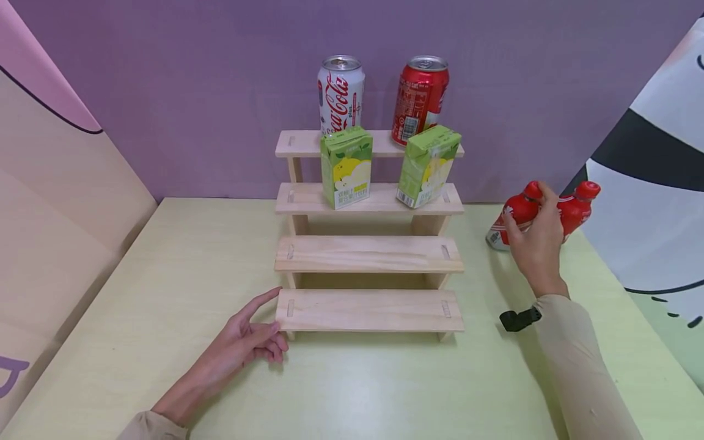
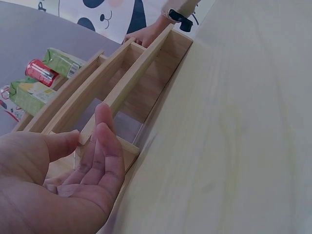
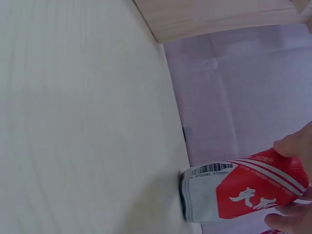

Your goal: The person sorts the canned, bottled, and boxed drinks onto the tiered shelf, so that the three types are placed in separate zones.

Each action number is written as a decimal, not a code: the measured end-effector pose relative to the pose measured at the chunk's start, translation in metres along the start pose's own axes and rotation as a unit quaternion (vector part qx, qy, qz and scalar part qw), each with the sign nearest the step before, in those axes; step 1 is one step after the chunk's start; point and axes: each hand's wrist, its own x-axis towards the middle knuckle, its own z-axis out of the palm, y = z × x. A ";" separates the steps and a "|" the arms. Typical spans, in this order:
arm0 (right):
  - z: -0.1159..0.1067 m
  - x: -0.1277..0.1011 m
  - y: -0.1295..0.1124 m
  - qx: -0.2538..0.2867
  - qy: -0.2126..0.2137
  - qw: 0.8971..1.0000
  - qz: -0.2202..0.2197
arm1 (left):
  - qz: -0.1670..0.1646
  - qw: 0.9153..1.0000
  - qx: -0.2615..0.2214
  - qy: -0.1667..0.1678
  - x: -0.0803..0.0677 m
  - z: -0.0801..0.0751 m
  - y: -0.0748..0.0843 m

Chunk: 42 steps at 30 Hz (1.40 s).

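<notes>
A four-step wooden display rack (image 1: 368, 253) stands in the middle of the table. My left hand (image 1: 242, 342) holds the left end of its lowest step, thumb at the front corner and a finger at the back corner. To the right of the rack, my right hand (image 1: 539, 247) grips a red bottle (image 1: 519, 211), its pale base close to the tabletop in the right wrist view. Whether that base touches the table, I cannot tell. Beside it is a second red bottle (image 1: 577, 208), partly hidden by the hand.
On the top step are a white Coca-Cola can (image 1: 341, 91) and a red can (image 1: 420, 98). The step below bears two green juice cartons (image 1: 346, 168), the right one turned at an angle. Behind the table (image 1: 165, 263) rises a purple wall (image 1: 192, 104).
</notes>
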 end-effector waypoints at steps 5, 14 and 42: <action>0.002 0.000 0.000 -0.009 0.003 1.000 -0.001 | 0.009 1.000 -0.005 -0.004 0.000 0.001 -0.001; 0.000 -0.003 0.000 -0.007 0.005 1.000 -0.001 | -0.015 1.000 0.007 0.009 0.000 0.001 0.000; -0.018 -0.015 -0.042 0.023 0.022 0.999 -0.036 | -0.019 1.000 0.009 0.011 0.000 -0.001 0.002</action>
